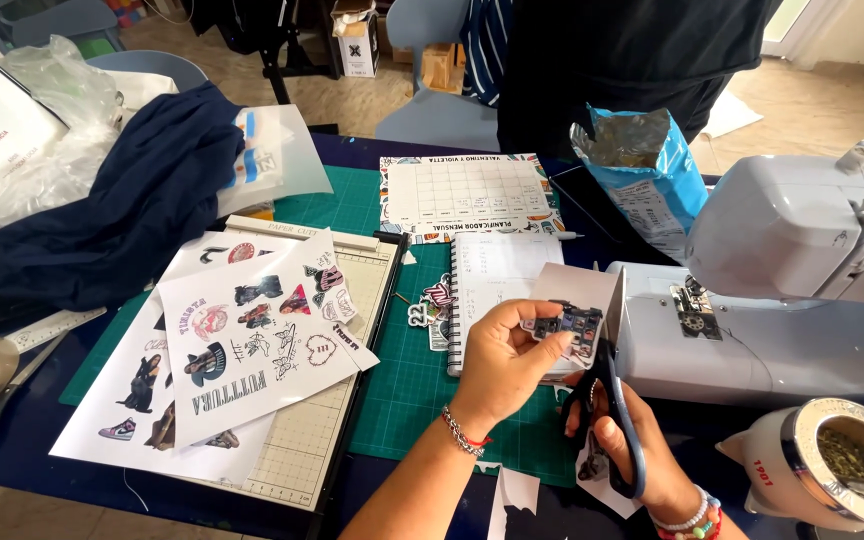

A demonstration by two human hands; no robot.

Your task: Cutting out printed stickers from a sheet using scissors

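Observation:
My left hand (505,362) pinches a small printed sticker cut-out (569,323) over the green cutting mat (422,380). My right hand (642,455) grips black-handled scissors (614,405), whose blades point up at the cut-out's right edge. A paper offcut (592,468) hangs under the right hand. Left of the hands lie printed sticker sheets (252,335) on a paper trimmer board (327,440).
A white sewing machine (792,290) stands at the right, with a cup of green herb (837,465) in front of it. A spiral notebook (497,275), a planner sheet (467,195), a blue foil bag (642,165) and dark blue cloth (122,200) lie around. A person in dark clothes (632,60) stands behind the table.

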